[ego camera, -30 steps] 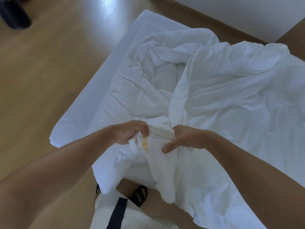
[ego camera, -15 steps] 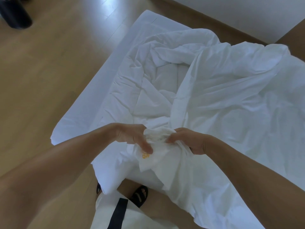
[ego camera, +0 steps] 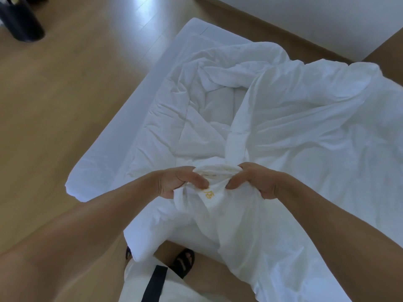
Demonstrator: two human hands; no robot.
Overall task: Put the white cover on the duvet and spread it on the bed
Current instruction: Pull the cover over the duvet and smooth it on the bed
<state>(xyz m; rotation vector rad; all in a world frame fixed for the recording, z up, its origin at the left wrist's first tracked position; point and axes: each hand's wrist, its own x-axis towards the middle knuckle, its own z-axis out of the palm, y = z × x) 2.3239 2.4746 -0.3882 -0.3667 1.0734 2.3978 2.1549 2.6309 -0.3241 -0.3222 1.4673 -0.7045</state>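
The white cover is thin, smooth cloth, creased with long soft folds, and it lies over the right part of the bed, with its near edge hanging off the bed's foot toward the person's legs. Beside it on the left lies the duvet, thicker and puffier and rumpled into deep wrinkles. It is mostly uncovered, and a rolled edge of the cover runs across it from the far side down to the hands. Both hands meet at the near middle of the bed, where a corner of the cover is gathered into a tight bunch. The left hand grips the bunch from the left, its fingers curled over the cloth. The right hand grips it from the right, its fingers clenched on the folds. Just below the bunch, between the two hands, small yellow stitched lettering shows on the cover. Whether a duvet corner sits inside the bunch cannot be told. The bed's bare white sheet shows along its left side, next to a wooden floor. A foot in a black sandal stands on the floor at the bed's foot, and a dark bin stands far off at the upper left.
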